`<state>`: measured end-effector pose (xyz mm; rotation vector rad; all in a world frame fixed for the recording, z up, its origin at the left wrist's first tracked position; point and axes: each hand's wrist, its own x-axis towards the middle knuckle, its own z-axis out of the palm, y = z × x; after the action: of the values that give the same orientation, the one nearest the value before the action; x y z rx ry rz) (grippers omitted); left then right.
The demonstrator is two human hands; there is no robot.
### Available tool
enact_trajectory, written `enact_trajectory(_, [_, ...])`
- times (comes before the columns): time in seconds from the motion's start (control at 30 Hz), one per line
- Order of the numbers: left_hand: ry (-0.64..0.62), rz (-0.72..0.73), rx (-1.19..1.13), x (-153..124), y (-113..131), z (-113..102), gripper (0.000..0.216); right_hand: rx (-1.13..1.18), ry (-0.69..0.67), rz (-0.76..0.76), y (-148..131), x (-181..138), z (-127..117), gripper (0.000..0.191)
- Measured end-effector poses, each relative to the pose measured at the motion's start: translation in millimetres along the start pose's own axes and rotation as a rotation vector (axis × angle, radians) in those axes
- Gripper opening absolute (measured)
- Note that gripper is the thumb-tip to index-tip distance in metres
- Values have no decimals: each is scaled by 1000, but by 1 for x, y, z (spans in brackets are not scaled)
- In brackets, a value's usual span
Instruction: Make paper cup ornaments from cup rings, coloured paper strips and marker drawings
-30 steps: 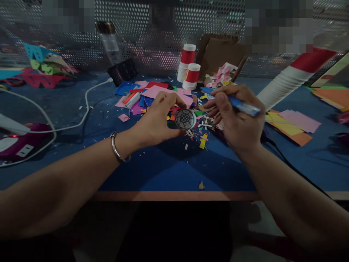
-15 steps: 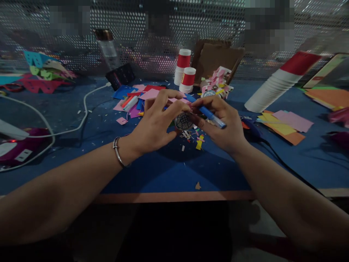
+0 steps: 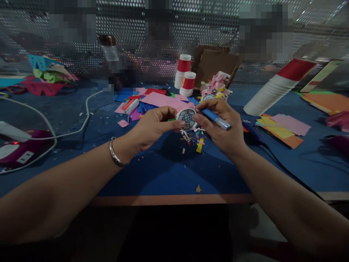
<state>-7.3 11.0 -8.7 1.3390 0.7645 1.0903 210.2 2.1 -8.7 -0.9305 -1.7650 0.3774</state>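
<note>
Between thumb and fingers, my left hand (image 3: 151, 128) pinches a small round white piece with a blue line pattern (image 3: 187, 118) by its left edge. Its patterned face is turned toward me. My right hand (image 3: 227, 125) is closed around a blue marker (image 3: 214, 117), whose clear end points down to the right. The thumb and forefinger of that hand also touch the right edge of the round piece. Whatever lies behind the piece is hidden. Paper scraps (image 3: 187, 136) and a yellow strip (image 3: 200, 145) lie on the table just below.
Coloured paper (image 3: 156, 99) and loose markers (image 3: 132, 104) lie behind my left hand. Red-and-white paper cups (image 3: 187, 83) stand further back, near brown cardboard (image 3: 215, 67). A leaning cup stack (image 3: 278, 87), more paper sheets (image 3: 289, 125) and a black cable (image 3: 280, 163) occupy the right. A white cable (image 3: 87, 109) crosses the left.
My left hand has come down and left, its raised fingers now gripping the round piece's left edge. The piece has tilted so its pattern shows fully. My right hand keeps the marker.
</note>
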Motion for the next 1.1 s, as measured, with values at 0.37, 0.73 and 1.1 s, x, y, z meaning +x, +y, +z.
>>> enact_trajectory(0.37, [392, 59, -138, 15, 5, -19, 20, -391, -379, -20, 13, -4, -2, 37])
enact_trajectory(0.73, [434, 73, -137, 16, 0, -19, 25, -602, -577, -111, 20, -7, 6, 42])
enact_trajectory(1.1, [290, 20, -127, 11, 3, -13, 25, -293, -300, 36, 13, -5, 3, 27])
